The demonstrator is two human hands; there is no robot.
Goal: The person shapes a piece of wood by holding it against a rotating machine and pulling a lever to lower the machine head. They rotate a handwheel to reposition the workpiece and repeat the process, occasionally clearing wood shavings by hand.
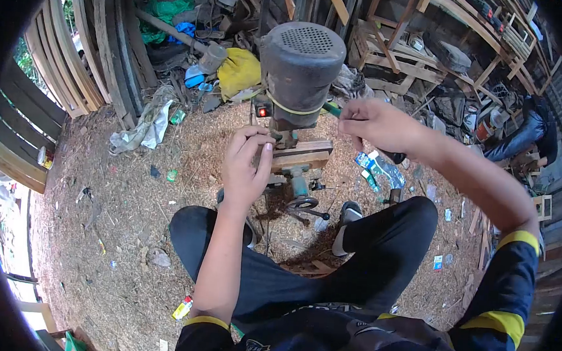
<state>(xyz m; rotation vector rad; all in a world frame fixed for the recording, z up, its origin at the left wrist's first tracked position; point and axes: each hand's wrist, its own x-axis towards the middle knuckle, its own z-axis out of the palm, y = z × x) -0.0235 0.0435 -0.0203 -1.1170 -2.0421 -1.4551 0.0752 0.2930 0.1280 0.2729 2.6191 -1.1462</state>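
A grey motor-driven machine (302,75), which looks like a drill press, stands in front of me. Under its head a wooden block (304,156) lies level on the machine's support. My left hand (249,158) is at the block's left end, its thumb and bent fingers close together; whatever lies between the fingertips is hidden. At the right, my right hand (379,125) curls its fingers around a green lever (331,109). A black knob (394,157) shows beneath that wrist. Below the block is a handwheel (302,204).
A red-lit switch (262,112) is on the machine's left. Wood shavings cover the ground (119,230). Planks (106,52) lean at the left, and a yellow sack (240,73) lies behind. A wooden rack (395,57) stands at back right; another person's leg (518,134) shows beyond.
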